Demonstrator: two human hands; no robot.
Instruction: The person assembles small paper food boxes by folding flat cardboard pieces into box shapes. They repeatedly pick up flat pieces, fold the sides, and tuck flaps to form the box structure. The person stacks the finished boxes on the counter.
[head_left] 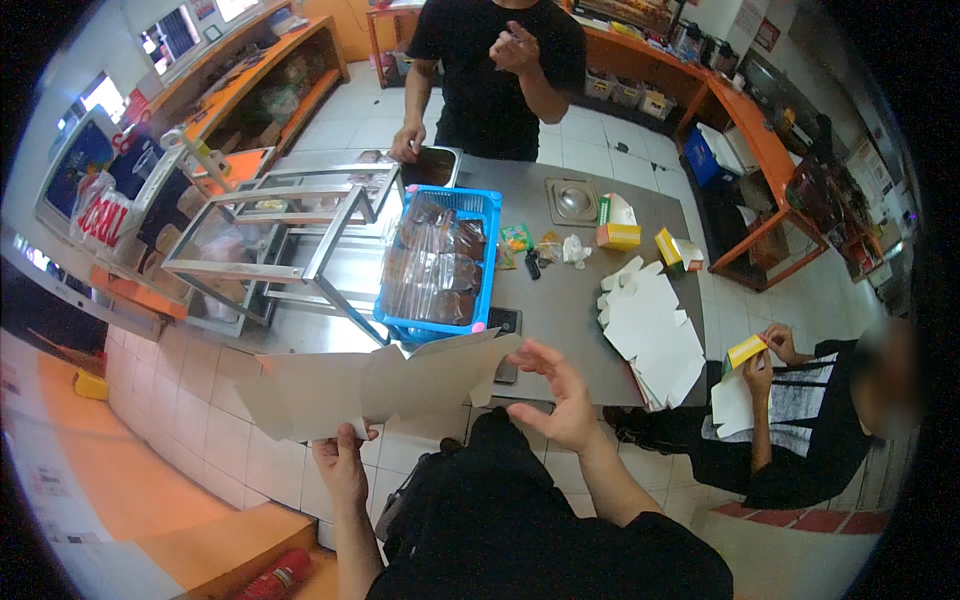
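Observation:
My left hand (345,460) pinches the lower edge of an unfolded white cardboard box blank (320,390), held up in front of the table's near edge. At the blank's right end is my right hand (560,398), its fingers apart and curved toward the cardboard; whether a fingertip touches it I cannot tell. Just beyond the blank stands a blue plastic basket (493,262) with brown items in clear wrapping (440,262). A dark phone (507,322) lies partly behind the cardboard. More flat box blanks (655,340) are stacked at the table's right.
Two yellow-and-white boxes (620,236), a metal lid (574,202) and small packets (516,238) lie on the steel table (560,335). A metal frame (320,250) stands left. A person (495,90) stands opposite; another at right handles a yellow box (744,350).

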